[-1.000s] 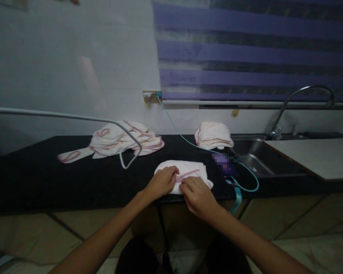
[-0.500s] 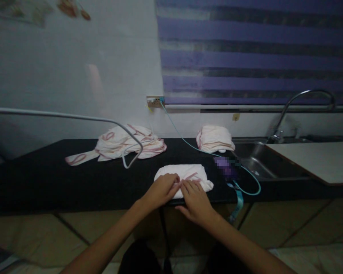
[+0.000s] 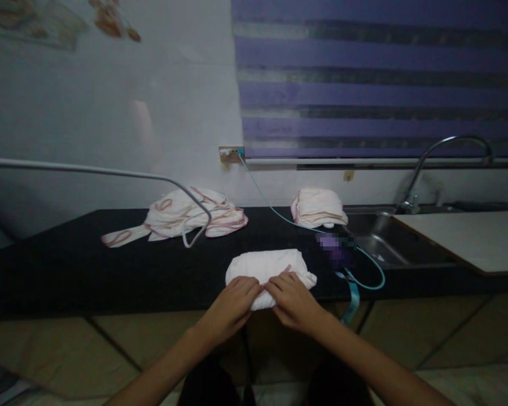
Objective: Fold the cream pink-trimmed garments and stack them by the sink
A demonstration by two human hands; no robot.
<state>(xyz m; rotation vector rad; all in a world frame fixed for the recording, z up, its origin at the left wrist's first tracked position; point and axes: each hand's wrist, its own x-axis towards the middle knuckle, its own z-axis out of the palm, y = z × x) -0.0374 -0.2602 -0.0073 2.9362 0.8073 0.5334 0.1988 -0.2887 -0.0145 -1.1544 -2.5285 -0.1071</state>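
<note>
Both hands are resting side by side on the near edge of a folded white cloth with pink trim [image 3: 267, 267], which is lying at the front edge of the black bench [image 3: 110, 270]. The left hand [image 3: 232, 299] and right hand [image 3: 294, 298] are curling their fingers over the cloth, pinching its near fold. A loose pile of pink-trimmed white cloths [image 3: 186, 217] and a neat stack of folded white cloths [image 3: 318, 207] are sitting farther back.

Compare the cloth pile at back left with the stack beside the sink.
The left pile is loose, spread out, with a strip trailing left; the stack by the sink is neatly folded and compact. The left pile shows bold pink trim; the stack shows only thin edges. Both are pale cloth on the black counter.
</note>
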